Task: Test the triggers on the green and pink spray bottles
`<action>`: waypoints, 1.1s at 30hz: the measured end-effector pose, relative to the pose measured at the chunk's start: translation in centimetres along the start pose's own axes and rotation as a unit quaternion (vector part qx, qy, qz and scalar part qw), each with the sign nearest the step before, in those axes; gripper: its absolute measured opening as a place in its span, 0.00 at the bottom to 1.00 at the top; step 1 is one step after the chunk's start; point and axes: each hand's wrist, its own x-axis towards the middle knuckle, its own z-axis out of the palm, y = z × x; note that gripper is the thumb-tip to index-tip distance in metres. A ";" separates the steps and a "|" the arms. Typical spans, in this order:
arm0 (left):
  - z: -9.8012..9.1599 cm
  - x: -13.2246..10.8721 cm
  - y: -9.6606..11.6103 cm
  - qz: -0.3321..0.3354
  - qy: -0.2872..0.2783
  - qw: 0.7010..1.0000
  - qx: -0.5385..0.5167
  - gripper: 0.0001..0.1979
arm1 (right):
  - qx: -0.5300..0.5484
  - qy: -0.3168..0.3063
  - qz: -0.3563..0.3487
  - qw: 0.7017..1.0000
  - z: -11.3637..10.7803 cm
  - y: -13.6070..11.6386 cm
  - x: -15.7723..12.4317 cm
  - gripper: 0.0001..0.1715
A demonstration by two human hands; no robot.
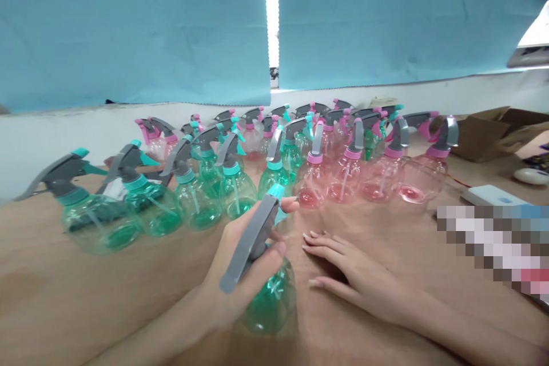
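A green spray bottle point(270, 303) with a grey and turquoise trigger head is in my left hand point(234, 263). The fingers and thumb wrap round the head and neck of the bottle, with the grey back of the head lying over the hand. To its right, my right hand point(343, 266) rests palm down on the table, holding nothing, its fingers stretched out and slightly apart. Beyond both hands stand rows of spray bottles: green ones such as this one point(199, 211) at left and middle, pink ones such as this one point(311, 189) at right. Green or pink liquid shows low inside several.
The wooden table point(167, 286) runs back to a white wall below blue curtains point(137, 28). At the right are an open cardboard box point(480, 137), a white computer mouse point(532, 176) and a pale flat box point(493, 195). A blurred patch covers something near the right edge.
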 end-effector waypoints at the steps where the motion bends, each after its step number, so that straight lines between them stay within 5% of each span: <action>1: 0.0 0.0 0.0 -0.002 0.000 1.000 0.002 0.24 | 0.001 -0.001 0.001 1.000 0.0 0.0 0.0 0.35; 33: 0.0 -0.2 -0.1 -0.003 0.004 1.000 0.013 0.22 | 0.040 0.036 -0.012 0.998 0.2 0.1 -0.2 0.32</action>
